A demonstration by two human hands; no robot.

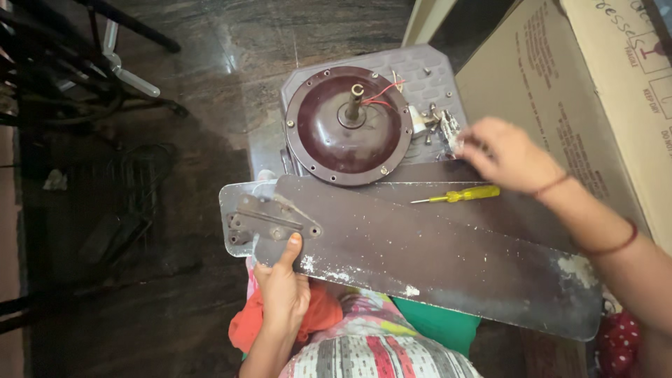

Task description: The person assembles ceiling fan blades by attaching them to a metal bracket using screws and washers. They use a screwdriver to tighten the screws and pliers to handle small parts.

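A long brown fan blade [434,245] lies across my lap, its metal bracket [269,222] at the left end. My left hand [283,280] grips the blade's near edge just below that bracket, thumb on top. A yellow-handled screwdriver [458,195] rests on the blade. Beyond it sits a round maroon fan motor [346,129] with a centre shaft and red wires, on a grey plastic stool [434,77]. My right hand [507,155] reaches to a small pile of screws and metal parts [439,126] beside the motor; whether it holds one is hidden.
A large cardboard box [595,91] stands at the right. More stacked blades [241,210] show under the top one. Dark furniture legs and a white fan part [129,73] lie at the upper left on the dark stone floor. A red spotted cloth [619,343] is at the lower right.
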